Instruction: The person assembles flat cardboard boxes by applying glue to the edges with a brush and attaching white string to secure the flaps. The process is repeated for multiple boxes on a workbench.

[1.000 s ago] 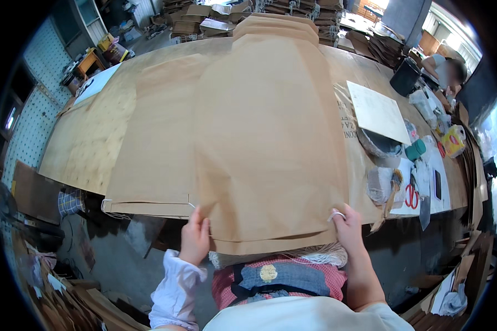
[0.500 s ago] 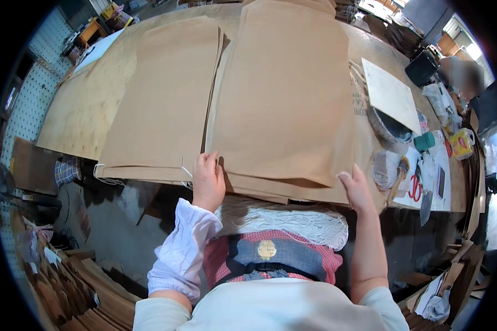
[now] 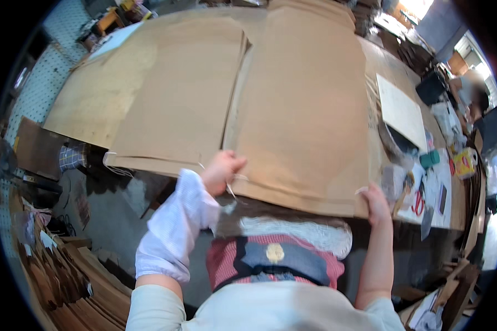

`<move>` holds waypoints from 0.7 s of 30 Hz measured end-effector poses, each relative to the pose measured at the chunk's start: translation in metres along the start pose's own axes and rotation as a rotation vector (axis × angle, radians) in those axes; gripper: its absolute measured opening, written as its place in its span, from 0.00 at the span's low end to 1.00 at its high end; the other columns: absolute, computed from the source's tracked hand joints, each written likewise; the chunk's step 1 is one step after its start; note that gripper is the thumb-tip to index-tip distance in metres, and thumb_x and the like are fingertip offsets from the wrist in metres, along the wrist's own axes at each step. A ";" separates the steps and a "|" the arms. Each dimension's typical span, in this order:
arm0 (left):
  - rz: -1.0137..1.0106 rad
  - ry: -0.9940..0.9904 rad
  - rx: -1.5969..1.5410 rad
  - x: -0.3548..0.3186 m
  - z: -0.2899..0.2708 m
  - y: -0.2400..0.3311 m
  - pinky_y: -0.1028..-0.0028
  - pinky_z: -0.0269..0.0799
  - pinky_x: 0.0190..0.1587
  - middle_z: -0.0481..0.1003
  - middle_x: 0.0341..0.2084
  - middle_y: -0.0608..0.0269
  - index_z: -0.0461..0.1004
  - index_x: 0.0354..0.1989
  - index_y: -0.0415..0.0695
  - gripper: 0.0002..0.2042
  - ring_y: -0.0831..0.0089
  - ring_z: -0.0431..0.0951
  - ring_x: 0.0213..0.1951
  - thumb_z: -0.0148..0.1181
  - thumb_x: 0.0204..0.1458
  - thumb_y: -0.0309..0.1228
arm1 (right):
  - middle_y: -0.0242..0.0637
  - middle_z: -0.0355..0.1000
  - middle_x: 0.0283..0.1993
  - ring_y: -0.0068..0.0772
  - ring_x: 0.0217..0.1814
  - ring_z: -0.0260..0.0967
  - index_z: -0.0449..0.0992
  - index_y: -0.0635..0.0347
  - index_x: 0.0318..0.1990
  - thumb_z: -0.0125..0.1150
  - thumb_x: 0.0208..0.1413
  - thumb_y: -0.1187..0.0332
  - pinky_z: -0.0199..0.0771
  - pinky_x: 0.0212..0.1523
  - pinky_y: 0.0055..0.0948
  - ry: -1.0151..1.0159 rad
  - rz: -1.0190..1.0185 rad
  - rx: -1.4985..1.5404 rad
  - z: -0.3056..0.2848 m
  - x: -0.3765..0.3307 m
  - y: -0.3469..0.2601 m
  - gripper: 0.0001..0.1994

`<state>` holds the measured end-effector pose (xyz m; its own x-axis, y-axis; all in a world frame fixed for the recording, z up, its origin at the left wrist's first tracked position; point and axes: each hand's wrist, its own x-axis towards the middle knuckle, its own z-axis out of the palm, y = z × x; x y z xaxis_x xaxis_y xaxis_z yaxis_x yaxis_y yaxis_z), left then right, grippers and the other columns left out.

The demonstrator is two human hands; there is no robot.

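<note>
Two brown paper sacks or stacks of them lie side by side on the wooden table: the left one (image 3: 176, 105) and the right one (image 3: 303, 116). At the right sack's near left corner is my left hand (image 3: 222, 171), its fingers closed, with a white string (image 3: 231, 191) showing beside and below them. My right hand (image 3: 375, 203) pinches the near right corner of the same sack; a bit of white shows at its fingertips. A bundle of white strings (image 3: 298, 234) lies across my lap, over a red checked and dark apron (image 3: 273, 256).
On the table (image 3: 88, 105) at the right lie a white board (image 3: 400, 110), a green-lidded container (image 3: 429, 159), red-handled scissors (image 3: 418, 202), a brush and a knife blade. Brown sheets stand at the lower left (image 3: 66, 287). Another person (image 3: 472, 91) is at the far right.
The right sack's near edge has come closer to me, covering part of the string bundle. My left hand has closed further, with string beside it; my right hand has moved down and right.
</note>
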<state>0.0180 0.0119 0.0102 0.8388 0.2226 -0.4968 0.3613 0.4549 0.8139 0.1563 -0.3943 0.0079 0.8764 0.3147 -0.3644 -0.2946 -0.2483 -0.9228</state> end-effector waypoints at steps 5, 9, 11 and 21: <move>0.666 0.411 1.056 -0.043 0.004 0.014 0.63 0.66 0.26 0.71 0.21 0.44 0.69 0.32 0.38 0.09 0.52 0.73 0.25 0.51 0.57 0.32 | 0.48 0.71 0.40 0.36 0.40 0.70 0.66 0.70 0.50 0.44 0.52 0.77 0.69 0.42 0.34 0.178 -0.408 -0.486 0.062 -0.007 0.003 0.16; 0.786 0.713 0.963 -0.082 -0.057 0.044 0.61 0.65 0.23 0.71 0.20 0.48 0.70 0.30 0.41 0.11 0.48 0.72 0.23 0.52 0.57 0.36 | 0.46 0.72 0.36 0.32 0.37 0.69 0.66 0.68 0.51 0.42 0.53 0.79 0.70 0.39 0.32 0.017 -0.420 -0.389 0.131 -0.007 -0.018 0.17; 0.665 0.973 1.095 -0.090 -0.114 0.062 0.61 0.65 0.25 0.72 0.21 0.46 0.71 0.29 0.40 0.11 0.49 0.72 0.24 0.52 0.57 0.36 | 0.40 0.72 0.40 0.28 0.40 0.68 0.65 0.67 0.52 0.42 0.54 0.79 0.69 0.41 0.26 -0.177 -0.179 -0.134 0.188 0.012 -0.024 0.17; 0.336 0.955 1.004 -0.056 -0.368 0.106 0.63 0.66 0.23 0.71 0.13 0.52 0.72 0.23 0.36 0.13 0.61 0.74 0.18 0.54 0.53 0.34 | 0.48 0.71 0.38 0.40 0.41 0.71 0.66 0.67 0.46 0.48 0.54 0.74 0.72 0.41 0.35 -0.318 0.052 -0.034 0.380 0.024 -0.059 0.12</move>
<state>-0.1405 0.3654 0.0137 0.4955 0.8650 0.0790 0.6722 -0.4395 0.5958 0.0502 -0.0239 0.0060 0.6958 0.5699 -0.4371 -0.3186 -0.3006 -0.8990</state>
